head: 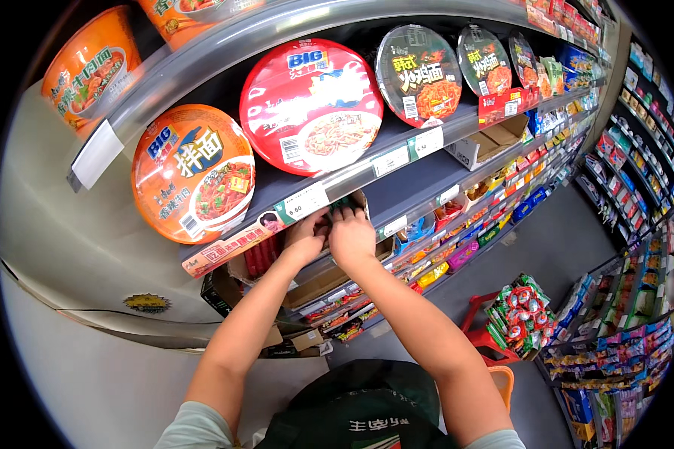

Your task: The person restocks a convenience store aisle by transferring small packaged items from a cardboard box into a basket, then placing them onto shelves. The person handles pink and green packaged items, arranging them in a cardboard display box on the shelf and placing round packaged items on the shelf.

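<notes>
Both of my hands reach into a lower shelf, beneath the shelf edge that carries price tags. My left hand is inside an open cardboard box, its fingertips partly hidden by the shelf edge. Beside it, my right hand bends its fingers over dark green packs at the box's back. Whether either hand grips a pack cannot be told. Red packs stand upright left of my left hand. Above are an orange instant noodle bowl, a large red noodle bowl and a black-lidded noodle bowl.
The price-tagged shelf edge runs just above my hands. An empty cardboard tray sits further right. Lower shelves hold colourful snack packs. Behind on the floor stands a red stool beside a box of wrapped goods. More stocked shelves line the right.
</notes>
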The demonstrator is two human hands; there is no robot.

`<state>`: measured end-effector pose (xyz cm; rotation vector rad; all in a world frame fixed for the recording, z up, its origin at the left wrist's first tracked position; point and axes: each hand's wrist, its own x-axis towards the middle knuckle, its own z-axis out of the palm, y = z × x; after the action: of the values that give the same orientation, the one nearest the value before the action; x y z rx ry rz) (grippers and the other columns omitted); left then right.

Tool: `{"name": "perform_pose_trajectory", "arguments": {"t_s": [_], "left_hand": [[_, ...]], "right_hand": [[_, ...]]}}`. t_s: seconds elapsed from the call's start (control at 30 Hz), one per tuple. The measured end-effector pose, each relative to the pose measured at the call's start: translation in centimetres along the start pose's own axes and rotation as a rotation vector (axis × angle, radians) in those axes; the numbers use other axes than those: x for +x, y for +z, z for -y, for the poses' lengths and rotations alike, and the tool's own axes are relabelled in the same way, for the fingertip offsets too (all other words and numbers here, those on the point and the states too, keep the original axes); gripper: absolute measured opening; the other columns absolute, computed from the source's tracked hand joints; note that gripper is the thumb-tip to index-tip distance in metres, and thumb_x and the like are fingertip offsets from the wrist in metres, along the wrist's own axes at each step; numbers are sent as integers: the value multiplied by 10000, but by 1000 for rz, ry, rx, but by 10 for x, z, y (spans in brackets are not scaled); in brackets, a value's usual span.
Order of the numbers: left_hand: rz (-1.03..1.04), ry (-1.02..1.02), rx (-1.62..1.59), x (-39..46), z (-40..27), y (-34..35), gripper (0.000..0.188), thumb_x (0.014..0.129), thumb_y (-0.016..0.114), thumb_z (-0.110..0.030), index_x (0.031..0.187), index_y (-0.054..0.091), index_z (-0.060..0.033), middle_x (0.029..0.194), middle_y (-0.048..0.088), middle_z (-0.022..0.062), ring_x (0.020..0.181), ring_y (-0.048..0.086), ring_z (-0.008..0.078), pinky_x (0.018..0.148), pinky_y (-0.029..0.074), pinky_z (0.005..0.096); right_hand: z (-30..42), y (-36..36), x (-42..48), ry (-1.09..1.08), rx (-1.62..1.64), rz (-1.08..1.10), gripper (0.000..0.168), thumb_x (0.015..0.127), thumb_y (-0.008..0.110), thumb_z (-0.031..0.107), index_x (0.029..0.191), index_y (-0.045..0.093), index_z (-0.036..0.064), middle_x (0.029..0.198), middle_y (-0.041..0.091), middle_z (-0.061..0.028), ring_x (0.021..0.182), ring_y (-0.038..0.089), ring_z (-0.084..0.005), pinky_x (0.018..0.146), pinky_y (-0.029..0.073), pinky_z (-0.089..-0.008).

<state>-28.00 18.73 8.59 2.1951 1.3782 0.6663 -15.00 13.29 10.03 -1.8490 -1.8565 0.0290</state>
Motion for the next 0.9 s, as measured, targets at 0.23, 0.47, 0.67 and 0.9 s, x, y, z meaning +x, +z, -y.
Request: {"name": "perform_pose_trajectory", "arguments": {"t_s": [0.23,0.47,0.67,0.9], "left_hand": [[-51,141,-36,-12,-3,1,418,843,588,-83,1258,538,-89,1056,654,120,893,637,255,828,494,364],[-92,117,47,-24,-14,-7,400,852,555,-103,1251,542,-79,1179,597,159,1118,533,342,994,391,414],[-215,128,197,-68,-17,-32,391,841,587,-121,1229,564,-84,1234,561,155,1153,503,366,1000,385,425],[-230,131,153,-98,-8,-41,351,816,599,-105,1165,600,-63,1177,593,156,1086,542,376,958,417,429]], "right_hand": [[-7,17,-32,-97,174,-327,442,793,579,161,1177,550,-55,1321,462,-233,1216,433,-369,1045,349,-425],[10,12,6,123,-56,-31,557,846,542,209,1314,400,-56,1397,375,-234,1253,391,-352,1009,376,-408],[20,10,31,220,-273,253,535,912,432,271,1393,372,45,1338,440,-154,1247,394,-308,1045,271,-434],[24,11,44,224,-314,337,470,919,458,269,1346,456,73,1344,444,-156,1178,464,-303,862,461,-412]]}}
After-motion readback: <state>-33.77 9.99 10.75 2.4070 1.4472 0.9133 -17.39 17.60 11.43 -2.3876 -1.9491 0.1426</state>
